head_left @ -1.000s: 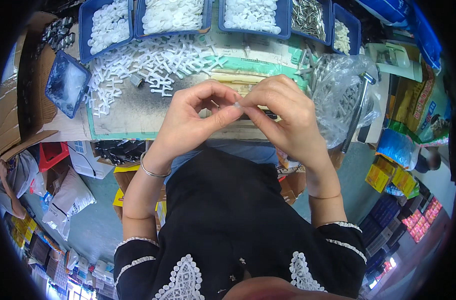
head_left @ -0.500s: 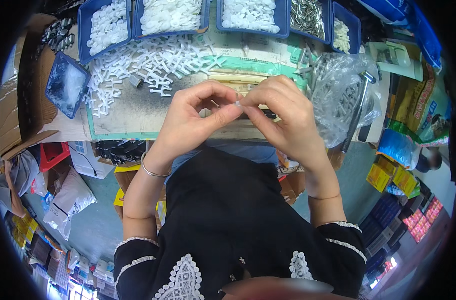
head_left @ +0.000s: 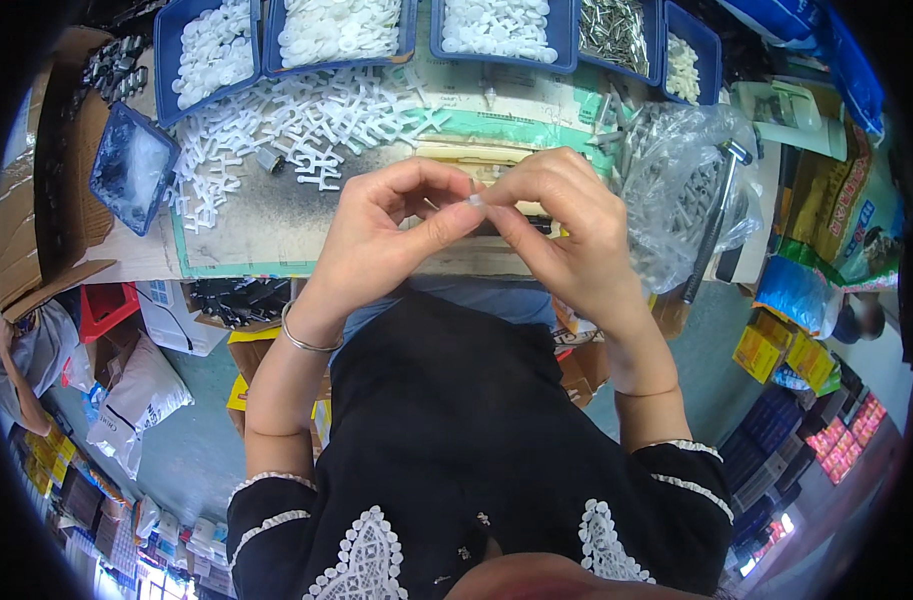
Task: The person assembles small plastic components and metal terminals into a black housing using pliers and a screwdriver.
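Observation:
My left hand (head_left: 401,225) and my right hand (head_left: 564,215) meet over the front of the workbench, fingertips together. Between them is a small whitish piece (head_left: 476,200), pinched by the thumb and forefinger of each hand; its exact kind is too small to make out. Just beyond my fingers lies a cream-coloured strip or fixture (head_left: 471,154), partly covered by the hands. To the left of it spreads a heap of white plastic T-shaped parts (head_left: 321,125), and a short metal cylinder (head_left: 269,160) stands at the heap's near edge.
Blue bins along the back hold white discs (head_left: 341,30), metal pins (head_left: 614,35) and small cream parts (head_left: 681,72). A clear plastic bag (head_left: 676,190) of metal parts sits at right, a hammer (head_left: 716,220) lying against it. A small blue tray (head_left: 134,168) stands left.
Both hands stay pinched together on the small whitish piece, with only a slight shift of the fingers. Nothing else on the bench has visibly moved.

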Demonstrator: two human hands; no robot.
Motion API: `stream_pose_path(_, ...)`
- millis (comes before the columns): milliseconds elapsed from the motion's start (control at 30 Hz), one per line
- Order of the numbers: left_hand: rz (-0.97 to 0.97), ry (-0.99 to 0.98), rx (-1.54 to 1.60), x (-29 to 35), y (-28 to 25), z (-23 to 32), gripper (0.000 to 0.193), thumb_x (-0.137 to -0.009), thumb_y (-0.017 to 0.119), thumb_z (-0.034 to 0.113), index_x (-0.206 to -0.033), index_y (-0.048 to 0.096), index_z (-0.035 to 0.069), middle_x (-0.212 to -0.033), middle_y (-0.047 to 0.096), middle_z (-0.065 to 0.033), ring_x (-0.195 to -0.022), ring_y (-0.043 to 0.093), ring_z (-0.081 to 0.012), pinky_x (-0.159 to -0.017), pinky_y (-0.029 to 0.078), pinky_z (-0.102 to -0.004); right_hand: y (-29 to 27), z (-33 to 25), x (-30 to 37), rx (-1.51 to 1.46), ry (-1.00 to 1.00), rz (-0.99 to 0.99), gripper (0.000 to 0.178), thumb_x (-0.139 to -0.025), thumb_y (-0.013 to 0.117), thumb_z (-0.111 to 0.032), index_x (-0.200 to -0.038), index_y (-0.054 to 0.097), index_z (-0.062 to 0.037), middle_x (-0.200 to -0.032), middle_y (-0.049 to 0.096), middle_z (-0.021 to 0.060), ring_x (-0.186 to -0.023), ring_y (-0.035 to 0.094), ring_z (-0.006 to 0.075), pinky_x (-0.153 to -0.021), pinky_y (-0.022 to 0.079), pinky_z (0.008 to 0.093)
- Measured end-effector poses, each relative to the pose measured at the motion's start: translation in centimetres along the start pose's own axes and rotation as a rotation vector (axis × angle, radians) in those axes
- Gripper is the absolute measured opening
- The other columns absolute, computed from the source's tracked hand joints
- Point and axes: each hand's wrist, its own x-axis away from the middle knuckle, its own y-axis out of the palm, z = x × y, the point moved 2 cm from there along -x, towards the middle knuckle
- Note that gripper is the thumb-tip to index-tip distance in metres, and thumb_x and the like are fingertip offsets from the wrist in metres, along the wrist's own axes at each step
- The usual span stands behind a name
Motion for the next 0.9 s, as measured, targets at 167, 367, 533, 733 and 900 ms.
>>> stream_pose_path(167, 0.006, 0.006, 0.227, 0.1, 0.3, -0.8, 0.019, -0.081, 0.068, 0.004, -0.098, 0.062, -0.001, -0.092, 0.064, -0.0049, -0.084, 0.059, -0.0089, -0.076, 0.049, -0.0224, 0.2, 0.0, 0.4, -0.04, 0.012, 0.06, 0.018, -0.07, 0.069, 0.0, -0.086, 0.063, -0.0048, -0.08, 0.061, 0.0073, -0.075, 0.059, 0.0235, -0.067, 0.047, 0.032)
stream_pose_path(367, -0.043, -0.077, 0.155, 0.5, -0.1, -1.1, 0.024, -0.08, 0.069, 0.003, -0.103, 0.062, -0.002, -0.096, 0.063, -0.0054, -0.087, 0.059, -0.0091, -0.077, 0.05, -0.0222, 0.0, 0.2, 0.7, -0.1, 0.022, -0.002, 0.018, -0.07, 0.069, 0.001, -0.086, 0.064, -0.0043, -0.081, 0.062, 0.0074, -0.076, 0.059, 0.0234, -0.068, 0.047, 0.0319)
stream_pose_path(533, 0.014, -0.051, 0.145, 0.7, 1.2, -0.5, 0.027, -0.078, 0.069, 0.001, -0.105, 0.063, -0.002, -0.096, 0.065, -0.0075, -0.086, 0.061, -0.0099, -0.076, 0.051, -0.0228, 0.2, 0.1, 1.0, -0.087, 0.043, 0.02, 0.012, -0.072, 0.068, 0.0, -0.082, 0.061, -0.0025, -0.08, 0.062, 0.008, -0.075, 0.059, 0.0243, -0.068, 0.047, 0.0329)
stream_pose_path(733, 0.083, 0.155, -0.07, 0.9, 1.3, -0.4, 0.03, -0.077, 0.068, -0.002, -0.106, 0.064, -0.002, -0.097, 0.067, -0.0076, -0.085, 0.062, -0.0107, -0.077, 0.052, -0.0239, 0.2, 0.0, 1.4, -0.126, 0.058, 0.02, 0.011, -0.073, 0.068, -0.001, -0.081, 0.06, -0.003, -0.08, 0.061, 0.0081, -0.075, 0.058, 0.0246, -0.068, 0.046, 0.0332)
stream_pose_path(900, 0.059, 0.096, -0.109, 0.9, 1.4, -0.7, 0.031, -0.076, 0.069, -0.001, -0.107, 0.064, -0.001, -0.095, 0.067, -0.0075, -0.084, 0.063, -0.0106, -0.077, 0.052, -0.0239, 0.4, 0.1, 2.0, -0.055, 0.07, 0.021, 0.011, -0.073, 0.068, -0.002, -0.081, 0.06, -0.0035, -0.079, 0.061, 0.0077, -0.074, 0.057, 0.0249, -0.068, 0.045, 0.0337)
